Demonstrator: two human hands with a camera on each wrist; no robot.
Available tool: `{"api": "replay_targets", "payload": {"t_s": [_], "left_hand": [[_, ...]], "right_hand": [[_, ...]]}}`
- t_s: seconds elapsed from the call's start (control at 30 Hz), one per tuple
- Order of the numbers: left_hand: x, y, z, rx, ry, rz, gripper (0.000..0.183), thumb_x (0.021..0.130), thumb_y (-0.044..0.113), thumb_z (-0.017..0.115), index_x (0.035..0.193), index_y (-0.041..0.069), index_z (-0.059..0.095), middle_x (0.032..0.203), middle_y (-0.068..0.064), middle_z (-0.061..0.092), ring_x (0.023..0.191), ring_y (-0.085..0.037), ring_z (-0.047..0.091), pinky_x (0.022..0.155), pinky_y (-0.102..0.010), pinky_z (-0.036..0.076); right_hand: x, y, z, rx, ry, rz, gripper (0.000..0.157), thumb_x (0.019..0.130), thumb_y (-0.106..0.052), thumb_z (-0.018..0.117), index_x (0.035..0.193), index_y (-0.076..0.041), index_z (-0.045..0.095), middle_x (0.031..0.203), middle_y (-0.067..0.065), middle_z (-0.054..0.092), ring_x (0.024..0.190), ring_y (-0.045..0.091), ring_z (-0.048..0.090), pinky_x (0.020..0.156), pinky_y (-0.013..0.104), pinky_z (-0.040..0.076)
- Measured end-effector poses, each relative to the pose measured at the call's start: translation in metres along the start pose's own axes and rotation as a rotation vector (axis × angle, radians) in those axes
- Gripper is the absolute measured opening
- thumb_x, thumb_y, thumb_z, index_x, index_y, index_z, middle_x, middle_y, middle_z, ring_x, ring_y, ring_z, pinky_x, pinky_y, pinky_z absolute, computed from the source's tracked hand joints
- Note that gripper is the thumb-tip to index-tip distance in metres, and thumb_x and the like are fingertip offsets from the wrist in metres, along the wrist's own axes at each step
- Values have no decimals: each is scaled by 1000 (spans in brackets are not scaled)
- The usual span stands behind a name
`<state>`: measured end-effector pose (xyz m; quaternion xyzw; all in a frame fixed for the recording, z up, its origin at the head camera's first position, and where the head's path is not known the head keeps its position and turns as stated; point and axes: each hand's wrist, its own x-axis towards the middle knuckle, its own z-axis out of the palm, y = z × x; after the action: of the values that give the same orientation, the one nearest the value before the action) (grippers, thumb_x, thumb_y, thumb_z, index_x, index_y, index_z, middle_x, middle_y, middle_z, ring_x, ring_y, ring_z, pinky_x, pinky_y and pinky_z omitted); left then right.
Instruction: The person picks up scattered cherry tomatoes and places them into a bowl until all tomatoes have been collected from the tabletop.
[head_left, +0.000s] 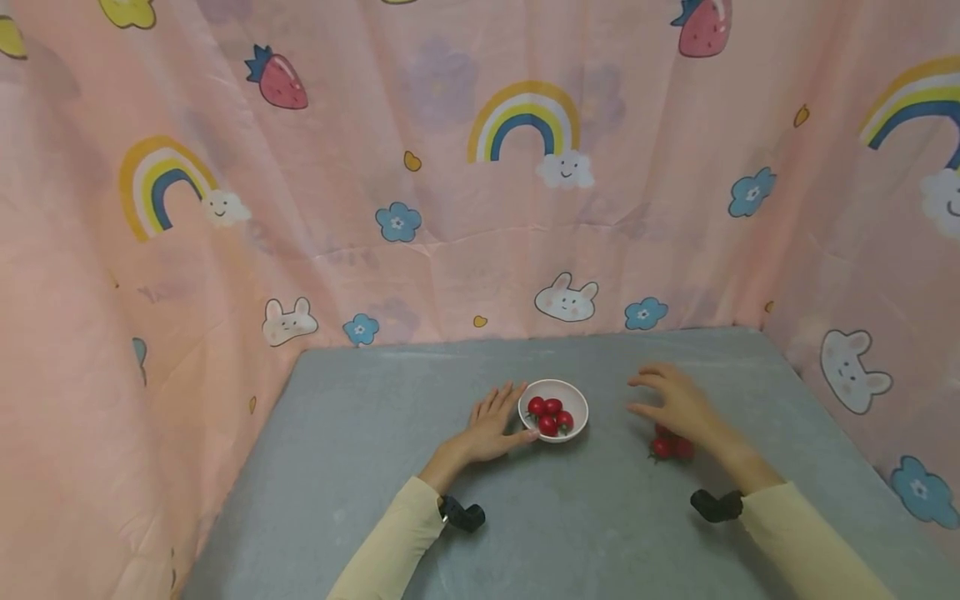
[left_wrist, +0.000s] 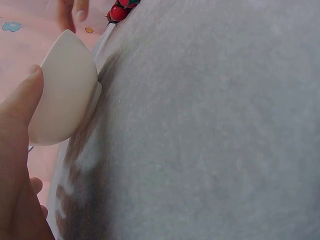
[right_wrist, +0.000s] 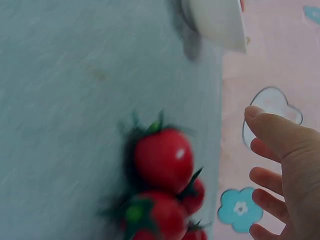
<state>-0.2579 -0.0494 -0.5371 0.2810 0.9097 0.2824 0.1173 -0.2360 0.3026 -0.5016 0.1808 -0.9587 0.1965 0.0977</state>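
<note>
A small white bowl [head_left: 579, 402] stands on the grey table, with several red cherry tomatoes [head_left: 548, 426] inside it. My left hand [head_left: 486, 431] rests against the bowl's left side, fingers spread and nearly straight. In the left wrist view the thumb [left_wrist: 26, 97] lies on the bowl's outer wall. To the right of the bowl, my right hand [head_left: 678, 408] hovers with parted fingers and holds nothing. Below it lies a cluster of cherry tomatoes [head_left: 661, 449] with green stems, partly hidden by the hand in the head view. The right wrist view shows these tomatoes [right_wrist: 165, 160] more closely.
The grey table [head_left: 360, 467] meets a pink patterned curtain [head_left: 337, 192] at its back and sides. A small black device [head_left: 462, 515] is worn on the left wrist, and another black device [head_left: 716, 505] on the right.
</note>
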Motion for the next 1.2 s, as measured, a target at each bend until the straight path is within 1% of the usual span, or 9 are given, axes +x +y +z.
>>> {"api": "replay_targets", "payload": {"t_s": [0.07,0.27,0.43,0.63,0.77,0.9,1.07,1.2], "left_hand": [[0,0,0,-3,1,0,85,95,58,54,161,28,9,168,-11,10,155,-40,7,119,-64,11],[0,0,-1,4,0,-2,85,95,58,53,161,28,9,168,-10,10,155,-39,7,119,-64,11],[2,-1,-1,8,-1,8,87,94,60,53,161,26,9,168,-11,10,155,-40,7,119,-65,12],[3,-2,2,-1,-8,-8,88,93,60,54,161,29,8,169,-9,8,156,-37,4,120,-65,8],[4,-5,4,1,-7,-12,89,92,62,54,160,30,7,169,-9,7,156,-37,3,120,-65,7],[3,-4,3,1,3,-1,89,92,65,52,160,30,8,168,-10,9,155,-39,5,119,-65,9],[2,-2,1,-3,1,0,86,94,62,53,160,29,9,168,-10,10,155,-39,6,119,-64,10],[2,0,0,-4,-2,-5,86,94,59,54,160,29,9,168,-10,10,155,-38,7,119,-64,11]], "right_hand": [[-7,3,-3,11,-5,20,40,86,-29,77,118,-5,70,131,23,60,125,43,49,104,65,36],[-26,14,-6,41,24,42,43,84,-28,79,117,-3,70,129,24,60,124,43,48,104,65,35],[-35,21,-6,32,28,61,43,82,-29,80,115,-3,71,128,24,59,123,43,48,102,66,35],[-43,26,-5,52,15,71,43,81,-34,81,112,-5,72,127,25,60,120,43,47,98,66,38],[-46,29,-6,58,-11,98,43,81,-36,81,111,-6,73,129,25,59,122,44,46,99,67,37],[-46,29,-9,50,-55,122,45,81,-38,80,112,-6,73,132,26,57,125,46,45,101,69,35],[-45,27,-12,44,-108,145,48,81,-41,79,114,-6,73,134,26,56,126,48,43,101,71,33],[-45,26,-13,32,-136,144,46,81,-36,80,115,-6,73,134,26,56,126,48,42,101,72,33]]}}
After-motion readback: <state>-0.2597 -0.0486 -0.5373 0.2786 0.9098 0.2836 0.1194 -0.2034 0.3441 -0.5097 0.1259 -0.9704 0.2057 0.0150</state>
